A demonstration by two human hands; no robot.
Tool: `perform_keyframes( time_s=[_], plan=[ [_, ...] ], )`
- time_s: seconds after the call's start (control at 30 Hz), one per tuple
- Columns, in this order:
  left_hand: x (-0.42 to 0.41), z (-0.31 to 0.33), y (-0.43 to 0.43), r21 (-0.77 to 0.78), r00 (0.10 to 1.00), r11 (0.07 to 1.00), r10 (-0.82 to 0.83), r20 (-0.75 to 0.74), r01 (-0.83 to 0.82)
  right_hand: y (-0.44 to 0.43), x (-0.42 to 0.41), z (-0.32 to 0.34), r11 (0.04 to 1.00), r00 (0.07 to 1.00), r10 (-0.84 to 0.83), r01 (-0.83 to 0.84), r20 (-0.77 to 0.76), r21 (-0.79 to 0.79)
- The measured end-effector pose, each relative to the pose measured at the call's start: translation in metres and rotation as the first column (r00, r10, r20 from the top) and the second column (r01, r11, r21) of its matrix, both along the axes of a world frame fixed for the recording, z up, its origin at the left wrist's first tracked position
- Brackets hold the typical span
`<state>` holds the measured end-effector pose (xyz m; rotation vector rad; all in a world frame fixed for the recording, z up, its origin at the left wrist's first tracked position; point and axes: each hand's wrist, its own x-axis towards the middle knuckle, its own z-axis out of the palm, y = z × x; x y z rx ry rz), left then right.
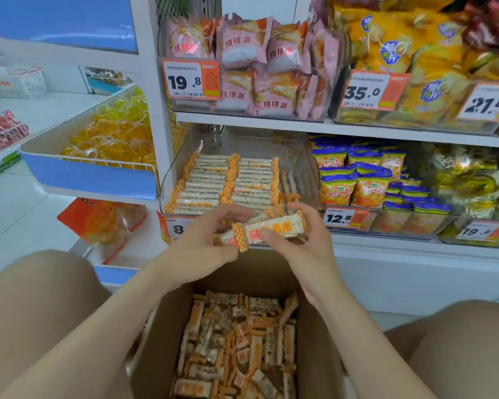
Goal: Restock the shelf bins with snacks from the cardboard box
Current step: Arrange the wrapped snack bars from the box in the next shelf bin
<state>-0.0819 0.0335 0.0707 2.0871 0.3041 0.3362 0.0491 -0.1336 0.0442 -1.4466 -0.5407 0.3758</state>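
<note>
Both my hands hold a small stack of white rice-cracker bars (274, 229) with orange checkered ends, in front of the clear shelf bin (306, 156). My left hand (202, 240) grips the stack's left end and my right hand (303, 240) pinches its right side. Two neat rows of the same bars (228, 180) lie in that bin; its right part holds a few loose bars. Below my arms stands the open cardboard box (314, 355), filled with several loose bars (239, 341).
Neighbouring bins hold blue-and-orange snack bags (355, 182) to the right, pink pastry packs (251, 67) above, and yellow bags (409, 59) at the upper right. A blue wire basket of jelly cups (107, 136) juts out at the left. My knees flank the box.
</note>
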Motion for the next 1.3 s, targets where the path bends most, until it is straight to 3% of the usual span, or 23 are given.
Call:
perform_keyframes(
  time_s=[0.17,0.33,0.43,0.57,0.63,0.7,0.77,0.83,0.93,1.07,1.17,1.3],
  plan=[
    [0.011,0.015,-0.005,0.004,0.993,0.999,-0.039,0.112,0.039,0.0,0.012,0.013,0.969,0.935,0.031,0.059,0.353,-0.241],
    [0.022,0.028,0.01,0.01,0.998,0.999,-0.05,0.036,0.05,-0.011,0.032,0.033,0.901,0.891,0.306,-0.157,0.336,-0.404],
    [0.034,0.035,0.019,-0.028,0.999,0.999,-0.024,0.026,0.025,-0.021,0.051,0.049,0.854,0.825,0.355,-0.096,0.439,-0.511],
    [0.059,0.046,0.024,-0.268,0.989,0.952,-0.132,0.066,0.145,-0.024,0.069,0.065,0.814,0.811,0.434,-0.166,0.393,-0.557],
    [0.076,0.043,0.03,-0.288,0.987,0.944,-0.148,0.062,0.16,-0.019,0.075,0.069,0.814,0.795,0.417,-0.111,0.441,-0.57],
    [0.098,0.032,0.04,-0.211,0.997,0.975,-0.067,0.048,0.076,-0.011,0.081,0.072,0.827,0.793,0.332,0.016,0.51,-0.563],
    [0.119,0.019,0.051,0.03,0.999,0.998,0.046,0.006,-0.047,0.001,0.09,0.071,0.824,0.794,0.217,0.164,0.568,-0.543],
    [0.136,0.008,0.063,0.346,0.995,0.934,0.1,-0.015,-0.089,0.019,0.099,0.067,0.769,0.726,0.135,0.353,0.675,-0.533],
    [0.155,0.0,0.075,0.594,0.995,0.804,0.053,-0.081,0.005,0.05,0.108,0.063,0.623,0.611,0.185,0.532,0.77,-0.573],
    [0.173,-0.008,0.082,0.657,0.928,0.729,0.085,-0.363,0.19,0.094,0.116,0.057,0.443,0.496,0.307,0.681,0.812,-0.583],
    [0.18,-0.018,0.088,0.604,0.848,0.744,0.098,-0.521,0.286,0.116,0.129,0.044,0.354,0.553,0.356,0.666,0.753,-0.656],
    [0.186,-0.019,0.089,0.573,0.83,0.766,0.096,-0.55,0.291,0.129,0.141,0.031,0.336,0.632,0.399,0.574,0.665,-0.747]
  ],
)
